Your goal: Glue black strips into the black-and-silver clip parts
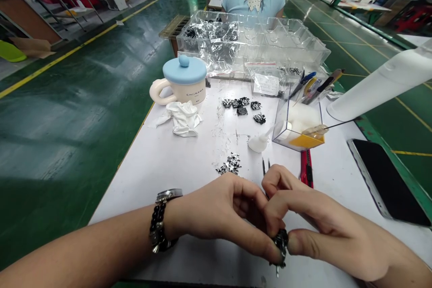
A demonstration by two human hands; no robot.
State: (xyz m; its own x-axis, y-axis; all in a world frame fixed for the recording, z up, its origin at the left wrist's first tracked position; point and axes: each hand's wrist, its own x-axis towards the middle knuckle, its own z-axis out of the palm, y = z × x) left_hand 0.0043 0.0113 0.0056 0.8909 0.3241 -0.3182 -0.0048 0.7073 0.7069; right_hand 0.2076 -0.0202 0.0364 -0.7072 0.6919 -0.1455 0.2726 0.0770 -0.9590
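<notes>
A small black part with metal bits (280, 239) is pinched between my hands near the table's front edge; a thin pale pin sticks out below it. My left hand (224, 213), with a watch and a beaded bracelet on the wrist, is closed on its left side. From the right, the thumb and forefinger of my right hand (320, 220) press on the same part. Dark tweezers (266, 167) point away from me by my right hand's curled fingers; how they are held is hidden. Just beyond my left hand lies a pile of small metal pieces (230, 164).
Beyond are several black parts (242, 111), a white squeeze bottle (258, 143), a crumpled tissue (184, 119) and a lidded mug (187, 87). At right are a clear pen box (299, 137), red cutter (306, 168) and phone (388, 180). Plastic trays (290, 47) stand behind; a person sits further off.
</notes>
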